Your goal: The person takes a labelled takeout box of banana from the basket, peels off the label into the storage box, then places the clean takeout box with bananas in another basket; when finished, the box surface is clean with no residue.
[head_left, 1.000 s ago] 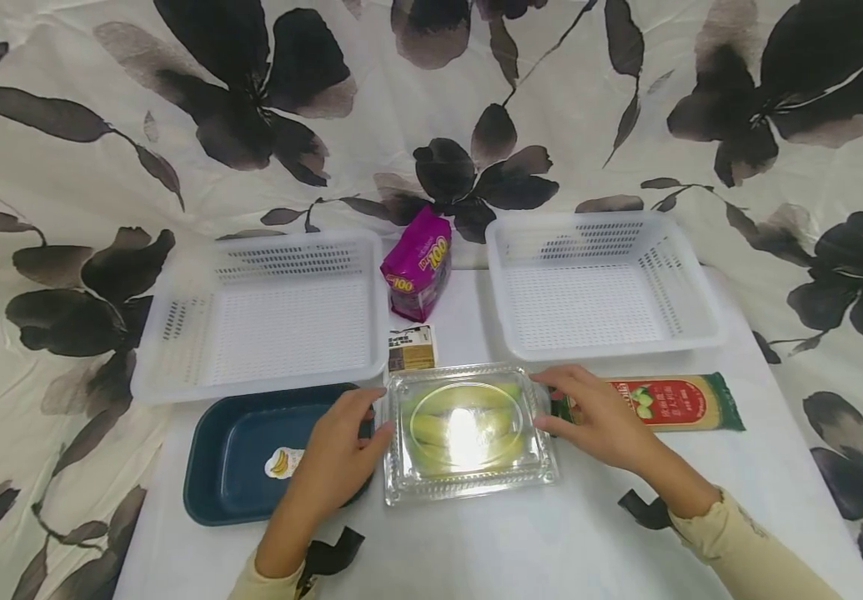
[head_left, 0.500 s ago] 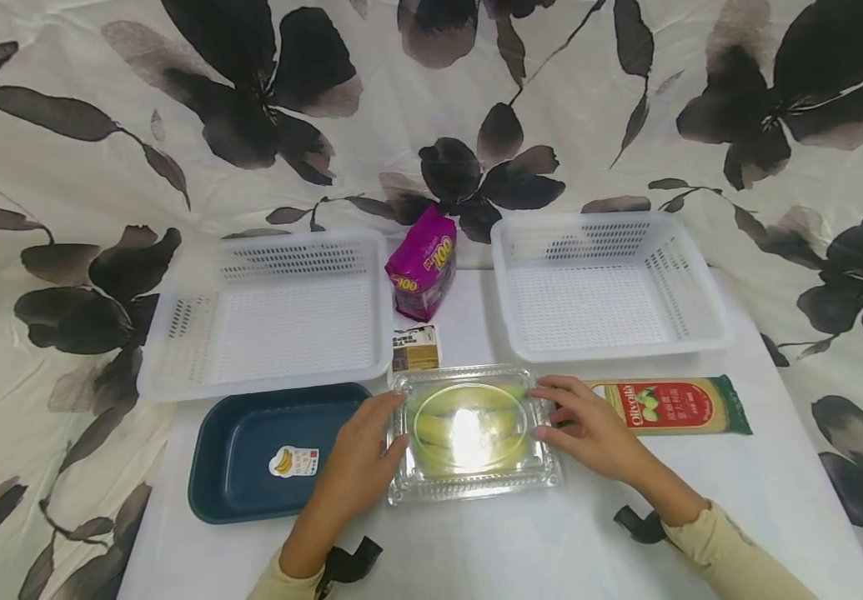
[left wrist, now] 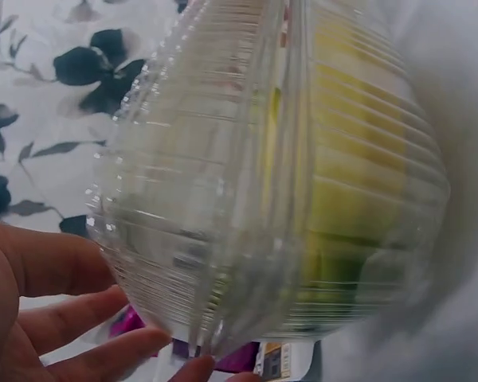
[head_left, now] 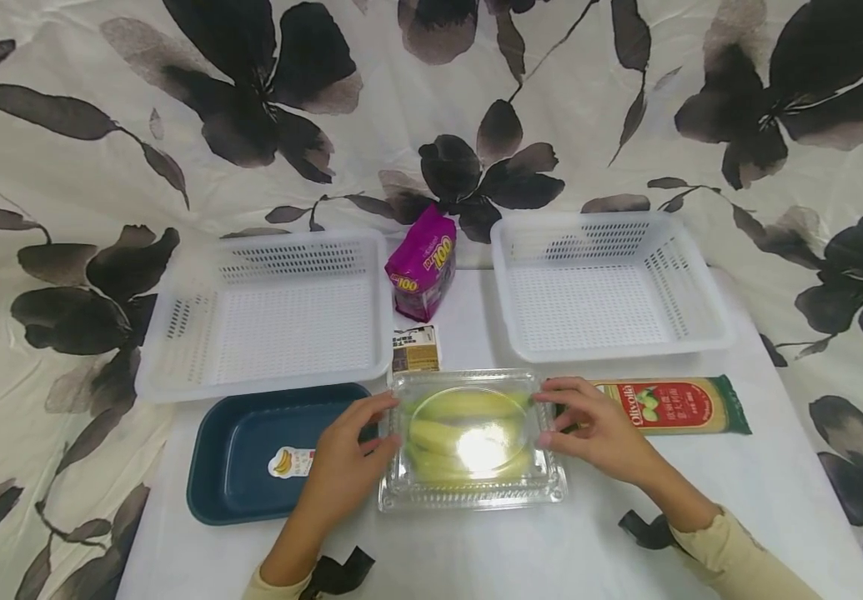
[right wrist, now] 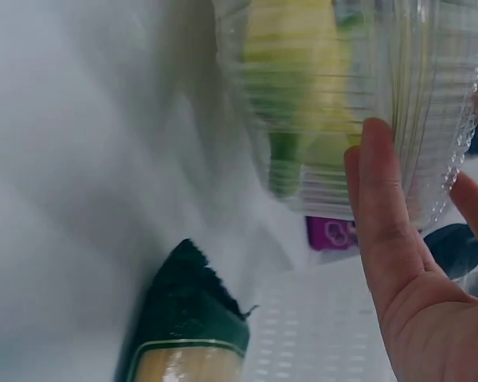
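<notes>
A clear plastic clamshell box (head_left: 469, 496) with yellow-green bananas (head_left: 464, 406) inside sits between my hands, its lid closed. My left hand (head_left: 352, 454) holds the left edge, thumb and fingers spread along it; the left wrist view shows fingertips at the rim of the box (left wrist: 358, 183). On the other side my right hand (head_left: 596, 429) holds the right edge. In the right wrist view, that hand's fingers (right wrist: 382, 199) lie along the ribbed side of the box. Glare on the lid hides part of the bananas.
A dark blue tray (head_left: 228, 467) with a banana sticker stands left. Two white baskets (head_left: 288, 333) (head_left: 581, 308) stand behind, a purple packet (head_left: 423, 267) between them. A small brown-and-white box (head_left: 415, 348) lies behind the clamshell. A pasta packet (head_left: 679, 406) lies right.
The clamshell tilts slightly and its near edge looks larger, with more of the bananas showing. The glare has shifted to the right. Both hands stay at its sides.
</notes>
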